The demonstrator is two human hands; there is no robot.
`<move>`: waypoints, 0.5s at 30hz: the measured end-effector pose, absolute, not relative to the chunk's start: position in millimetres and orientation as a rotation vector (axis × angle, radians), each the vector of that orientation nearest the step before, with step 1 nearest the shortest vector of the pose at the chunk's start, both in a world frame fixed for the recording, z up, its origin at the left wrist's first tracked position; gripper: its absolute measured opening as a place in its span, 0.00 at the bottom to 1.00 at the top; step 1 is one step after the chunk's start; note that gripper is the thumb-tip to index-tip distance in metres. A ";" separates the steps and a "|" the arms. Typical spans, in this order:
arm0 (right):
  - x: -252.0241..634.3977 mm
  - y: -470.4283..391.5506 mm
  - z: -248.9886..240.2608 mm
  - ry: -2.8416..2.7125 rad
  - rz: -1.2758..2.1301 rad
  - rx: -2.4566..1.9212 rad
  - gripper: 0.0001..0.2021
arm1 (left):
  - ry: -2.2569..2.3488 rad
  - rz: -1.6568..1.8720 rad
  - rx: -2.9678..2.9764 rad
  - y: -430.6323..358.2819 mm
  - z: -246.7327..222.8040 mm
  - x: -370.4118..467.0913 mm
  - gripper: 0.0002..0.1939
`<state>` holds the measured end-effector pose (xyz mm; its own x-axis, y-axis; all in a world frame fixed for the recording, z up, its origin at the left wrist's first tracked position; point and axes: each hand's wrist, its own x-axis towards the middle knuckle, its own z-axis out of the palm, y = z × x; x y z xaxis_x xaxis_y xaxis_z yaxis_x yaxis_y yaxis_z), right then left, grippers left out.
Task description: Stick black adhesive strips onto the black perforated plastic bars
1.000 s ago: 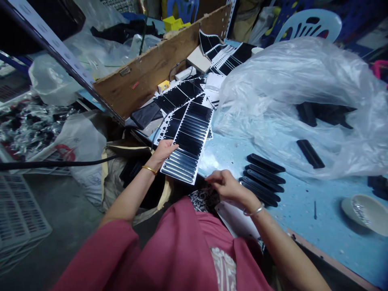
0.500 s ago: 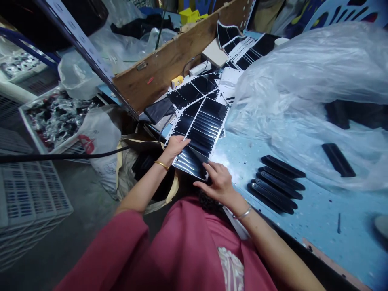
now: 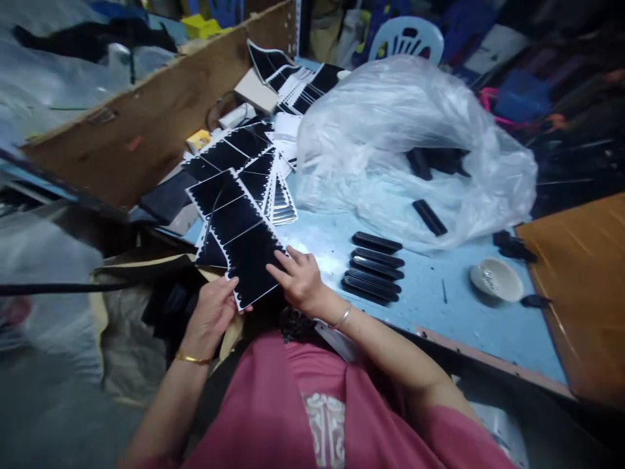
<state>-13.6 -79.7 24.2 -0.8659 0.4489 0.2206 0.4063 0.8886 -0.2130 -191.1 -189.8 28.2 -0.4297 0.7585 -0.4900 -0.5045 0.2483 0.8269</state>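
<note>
My left hand (image 3: 215,307) pinches the lower left corner of a black sheet (image 3: 241,238) with white scalloped edges and thin white dividing lines, its thumb on top. This sheet lies tilted over other black sheets (image 3: 244,140) and reaches past the table's near edge. My right hand (image 3: 301,280) rests spread fingertips on the sheet's right border, with nothing gripped that I can see. To its right, several long black strips with rounded ends (image 3: 375,267) lie in a row on the blue table (image 3: 420,312).
A large clear plastic bag (image 3: 361,150) with black pieces inside covers the table's back. A small white bowl (image 3: 497,280) stands at right beside a brown board (image 3: 581,293). A wooden panel (image 3: 146,98) borders the left. An open sack (image 3: 127,339) sits below my left hand.
The view has swung to the right. The ribbed glossy sheet that was under my hands is no longer on top; my left hand now holds a flat black sheet across the pile.
</note>
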 end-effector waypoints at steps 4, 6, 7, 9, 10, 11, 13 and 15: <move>0.3 -84.5 39.7 -2.825 0.151 -0.641 0.18 | 1.411 1.362 0.247 -172.1 13.1 -181.1 0.18; 13.5 -90.3 40.8 -2.913 0.191 -0.775 0.14 | 1.451 1.302 0.278 -163.5 2.6 -176.9 0.20; 20.1 -92.7 39.6 -2.952 0.226 -0.836 0.12 | 1.484 1.287 0.298 -160.6 -2.4 -175.2 0.21; 30.8 -94.3 35.0 -2.958 0.290 -0.905 0.10 | 1.533 1.282 0.335 -158.8 -10.0 -172.8 0.21; 34.0 -93.0 31.8 -2.919 0.306 -0.917 0.10 | 1.533 1.287 0.352 -159.7 -12.3 -171.9 0.21; 35.4 -90.4 27.9 -2.857 0.315 -0.915 0.09 | 1.513 1.295 0.365 -161.5 -13.4 -171.2 0.20; 32.0 -82.0 18.3 -2.705 0.344 -0.881 0.09 | 1.443 1.327 0.367 -166.8 -13.3 -170.6 0.18; 21.2 -73.6 7.2 -2.567 0.403 -0.806 0.11 | 1.380 1.383 0.341 -171.9 -11.7 -170.7 0.16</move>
<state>21.2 -73.6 7.2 -0.7448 0.5951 0.3019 0.4739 0.7902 -0.3885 -170.7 -171.9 -11.7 -0.3594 0.8062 -0.4699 -0.4711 0.2779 0.8372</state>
